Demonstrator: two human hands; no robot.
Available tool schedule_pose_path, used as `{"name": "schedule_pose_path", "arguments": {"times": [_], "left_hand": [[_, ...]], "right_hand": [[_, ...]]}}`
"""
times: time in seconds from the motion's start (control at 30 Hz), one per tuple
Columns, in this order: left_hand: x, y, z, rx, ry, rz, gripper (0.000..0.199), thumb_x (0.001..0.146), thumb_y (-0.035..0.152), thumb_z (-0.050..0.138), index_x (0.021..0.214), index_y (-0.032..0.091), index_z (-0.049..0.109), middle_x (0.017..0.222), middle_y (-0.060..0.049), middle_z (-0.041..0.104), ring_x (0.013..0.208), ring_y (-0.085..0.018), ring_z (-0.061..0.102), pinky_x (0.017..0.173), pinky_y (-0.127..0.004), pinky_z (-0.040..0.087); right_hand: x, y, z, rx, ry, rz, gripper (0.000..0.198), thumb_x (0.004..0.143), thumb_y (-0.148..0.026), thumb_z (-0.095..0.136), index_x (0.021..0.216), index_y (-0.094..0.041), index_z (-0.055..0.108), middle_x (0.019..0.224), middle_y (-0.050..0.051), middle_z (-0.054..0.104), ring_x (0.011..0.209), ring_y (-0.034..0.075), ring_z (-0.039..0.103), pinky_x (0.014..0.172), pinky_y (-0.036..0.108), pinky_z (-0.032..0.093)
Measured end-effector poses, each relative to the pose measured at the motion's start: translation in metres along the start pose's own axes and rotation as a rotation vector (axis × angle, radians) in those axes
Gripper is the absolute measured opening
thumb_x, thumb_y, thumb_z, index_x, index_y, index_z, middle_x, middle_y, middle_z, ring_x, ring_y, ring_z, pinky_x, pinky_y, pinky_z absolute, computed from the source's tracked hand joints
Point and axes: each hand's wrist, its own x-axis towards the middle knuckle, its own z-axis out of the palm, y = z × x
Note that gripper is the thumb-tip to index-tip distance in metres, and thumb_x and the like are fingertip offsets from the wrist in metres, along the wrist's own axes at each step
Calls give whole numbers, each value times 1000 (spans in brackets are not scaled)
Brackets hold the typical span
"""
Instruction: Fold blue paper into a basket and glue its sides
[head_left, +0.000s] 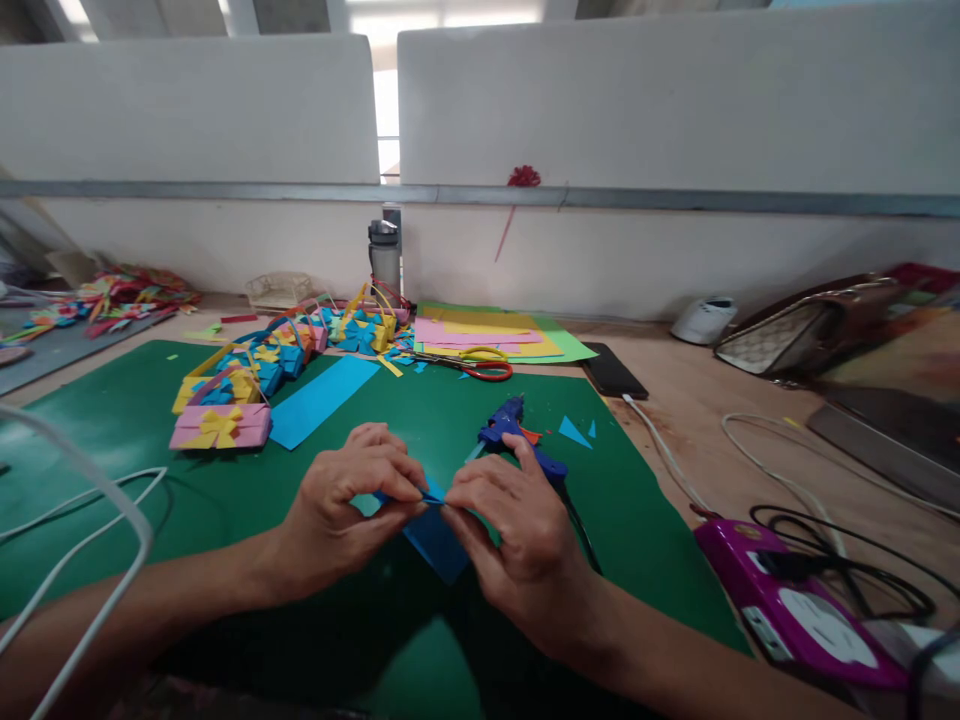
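Between my two hands is a blue piece of paper, its upper edge folded and its lower corner hanging toward the green mat. My left hand pinches the fold between thumb and fingertips. From the other side, my right hand pinches the same fold, the fingertips of both hands close together. Just beyond the right hand lies a blue hot glue gun with an orange trigger, partly hidden by that hand. A flat blue paper strip rests on the mat beyond the left hand.
Small paper baskets with bows stand in a row at left. Scissors lie before stacked coloured sheets. A phone, a purple power strip and cables are at right. A white cable crosses the left side. A bottle stands behind.
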Motion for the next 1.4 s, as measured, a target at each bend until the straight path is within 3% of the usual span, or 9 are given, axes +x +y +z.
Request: {"name": "schedule_pose_path", "arguments": {"times": [0.4,0.6,0.73,0.87,0.97,1.1,1.4], "left_hand": [[-5,0,2,-49,43,-190,15,81,15,60,66,18,58,72,-1,70,71,-14,64,93,-40,42],[-5,2,2,-25,35,-247,6,79,13,61,76,18,62,70,0,68,71,-15,62,89,-37,45],[-7,3,4,6,10,-167,8,80,11,60,79,18,59,70,2,65,69,-13,59,89,-35,42],[-9,1,6,140,-65,-14,10,84,12,57,91,19,59,81,-1,66,81,-16,56,86,-37,40],[-9,-1,6,229,-131,69,12,86,12,52,85,21,61,87,-2,67,86,-18,55,87,-40,36],[-7,3,4,270,-113,86,18,87,11,49,75,20,59,83,-2,68,86,-19,54,91,-42,33],[-5,2,4,228,-53,15,14,87,13,49,77,18,57,80,-2,67,80,-17,56,90,-40,36]], "right_hand": [[0,1,-2,-41,-7,23,17,83,-10,50,70,-18,57,70,0,64,68,14,58,95,43,28],[0,2,2,-13,-8,31,15,83,-11,51,71,-18,57,71,0,63,69,15,58,95,43,28],[-2,3,4,26,-11,23,12,84,-12,51,75,-18,56,72,0,64,70,14,58,94,43,28],[-3,2,4,19,-22,-7,16,86,-10,48,75,-18,56,72,0,64,69,14,57,95,44,28],[-3,2,3,5,-20,-29,16,87,-11,47,75,-18,56,71,0,64,69,14,57,95,43,29],[-1,1,2,-29,-48,-44,17,87,-11,45,75,-18,55,73,1,64,72,15,58,96,45,29],[0,4,2,-74,-42,-16,22,86,-8,39,73,-18,52,72,2,62,70,15,56,96,45,29]]}}
